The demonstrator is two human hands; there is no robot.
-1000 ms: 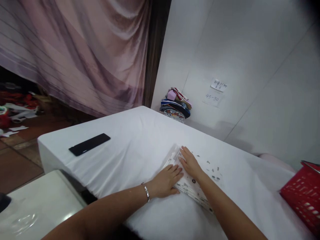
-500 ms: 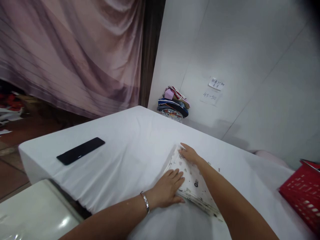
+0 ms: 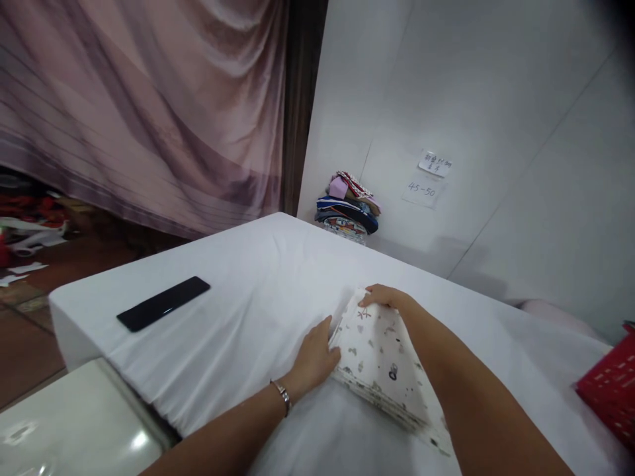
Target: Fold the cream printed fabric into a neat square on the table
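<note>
A folded white cloth [image 3: 380, 350] with a small scattered print lies in several layers on the white-covered table. My left hand [image 3: 315, 354], a silver bracelet at its wrist, grips the cloth's left edge; its thumb is at the near left corner and its fingers run along the side. At the far edge, my right hand [image 3: 387, 297] pinches the cloth, with some fingers hidden behind the wrist and fabric. My right forearm covers the cloth's right side.
A black flat slab [image 3: 163, 304] lies on the table [image 3: 238, 277] at the left. Folded fabrics [image 3: 347, 205] are piled by the wall, beneath paper notes [image 3: 421, 192]. A red basket [image 3: 610, 390] stands at right; a pale glossy surface [image 3: 79, 423] is at lower left.
My left hand has slid off the cloth's top to its left edge. My right hand has shifted slightly right and now pinches the far edge instead of lying on it.
</note>
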